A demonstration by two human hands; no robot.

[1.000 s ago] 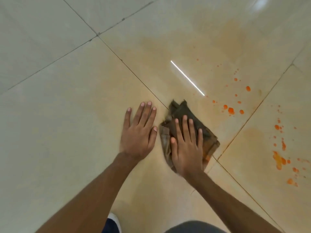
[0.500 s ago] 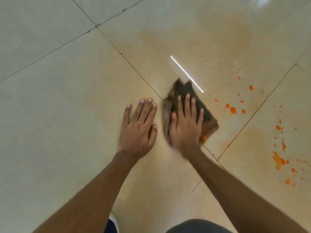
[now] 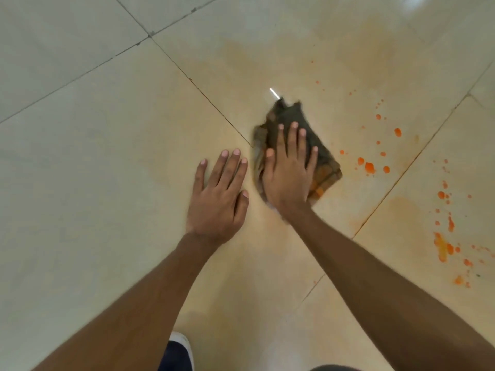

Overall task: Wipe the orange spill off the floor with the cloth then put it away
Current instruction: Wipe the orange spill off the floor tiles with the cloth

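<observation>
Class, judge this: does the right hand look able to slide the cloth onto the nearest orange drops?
Probably yes: the right hand presses the cloth flat, and only bare floor separates it from the orange drops.

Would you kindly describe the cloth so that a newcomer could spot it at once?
On the pale tiled floor, find the right hand, beside the left hand. The cloth lies pressed under it, left of the orange drops. It is the only dark, crumpled thing on the tiles.

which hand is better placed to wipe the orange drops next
Right. The right hand lies flat on the cloth, with the orange drops just beyond the cloth's right edge; the left hand rests on bare floor, farther from them.
</observation>
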